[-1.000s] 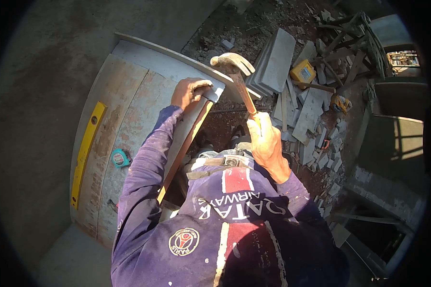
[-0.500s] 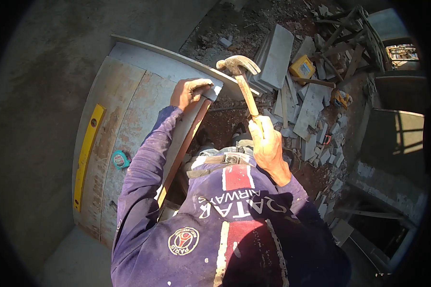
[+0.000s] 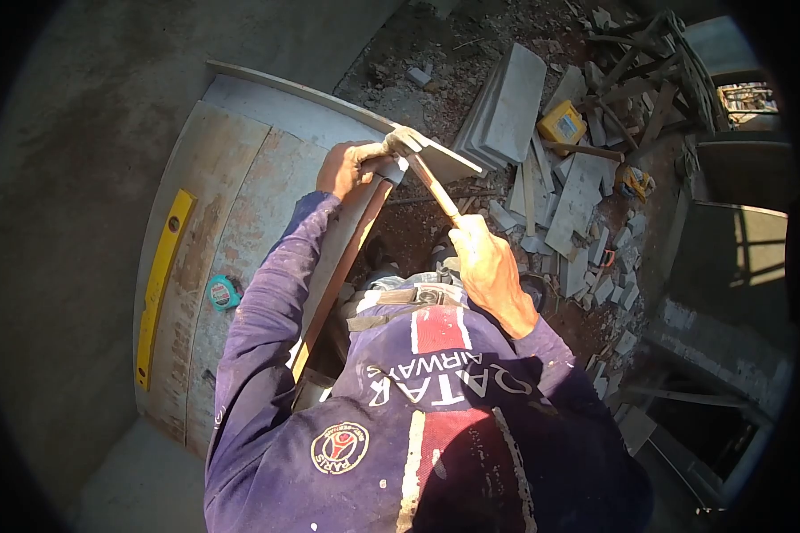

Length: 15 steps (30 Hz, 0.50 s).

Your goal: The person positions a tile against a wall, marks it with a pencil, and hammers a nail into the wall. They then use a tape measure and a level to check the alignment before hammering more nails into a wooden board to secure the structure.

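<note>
My right hand (image 3: 491, 274) is wrapped round the wooden handle of a claw hammer (image 3: 436, 188). The hammer's head is down at the panel's corner, right beside my left fingers. My left hand (image 3: 338, 172) is closed at that same corner, thumb and fingers pressed together; whatever they pinch is hidden by the fingers and the hammer head. Under the left forearm lies a large weathered panel (image 3: 249, 209), with a reddish wooden edge (image 3: 345, 282) on the side nearest me. A narrow board (image 3: 316, 101) stands along its far edge.
On the panel rest a yellow spirit level (image 3: 161, 291) and a teal tape measure (image 3: 223, 292). To the right, stacked grey slabs (image 3: 516, 102), broken tile pieces (image 3: 578, 204), a yellow container (image 3: 562, 123) and scrap timber (image 3: 658, 107) cover the ground.
The hammer has swung down and left, its head now at the corner by my left fingers. My right hand moved slightly left with it. The left hand has stayed nearly in place.
</note>
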Available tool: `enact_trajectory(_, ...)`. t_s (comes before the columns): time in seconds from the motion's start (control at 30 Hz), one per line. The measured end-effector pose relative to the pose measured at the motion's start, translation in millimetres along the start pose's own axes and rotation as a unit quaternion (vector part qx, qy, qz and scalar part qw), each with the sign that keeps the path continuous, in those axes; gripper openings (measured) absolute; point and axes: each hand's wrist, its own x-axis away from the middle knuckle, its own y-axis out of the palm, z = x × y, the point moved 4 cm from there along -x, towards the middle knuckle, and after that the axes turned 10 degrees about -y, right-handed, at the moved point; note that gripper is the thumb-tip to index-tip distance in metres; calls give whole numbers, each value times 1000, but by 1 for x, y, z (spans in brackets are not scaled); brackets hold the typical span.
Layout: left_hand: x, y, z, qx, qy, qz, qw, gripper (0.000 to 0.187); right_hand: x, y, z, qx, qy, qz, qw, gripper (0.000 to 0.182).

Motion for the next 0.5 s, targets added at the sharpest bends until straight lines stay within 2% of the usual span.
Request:
enact_trajectory(0.03,1,4,-3,2,-1,-2,1000,41,-1,-6,-9,-26,11,26,999,13)
enact_trajectory(0.1,-1,8,-12,159,-57,-25,985,42,-4,-10,-19,-39,28,43,998,13)
enact_trajectory(0.27,-4,10,-17,106,-38,-32,993,43,1,4,8,-28,23,46,998,13)
enact_trajectory(0.33,-6,9,-18,68,-31,-39,996,43,3,13,25,24,23,-50,998,14)
enact_trajectory(0.4,-4,5,-11,15,-12,-12,1000,43,-3,7,14,16,-14,-37,999,13)
enact_trajectory(0.47,-6,13,-23,52,-33,-14,998,42,-5,-7,-7,-21,3,34,999,13)
enact_trajectory(0.5,-6,9,-16,72,-11,-17,997,42,-6,-8,-13,-22,3,33,999,13)
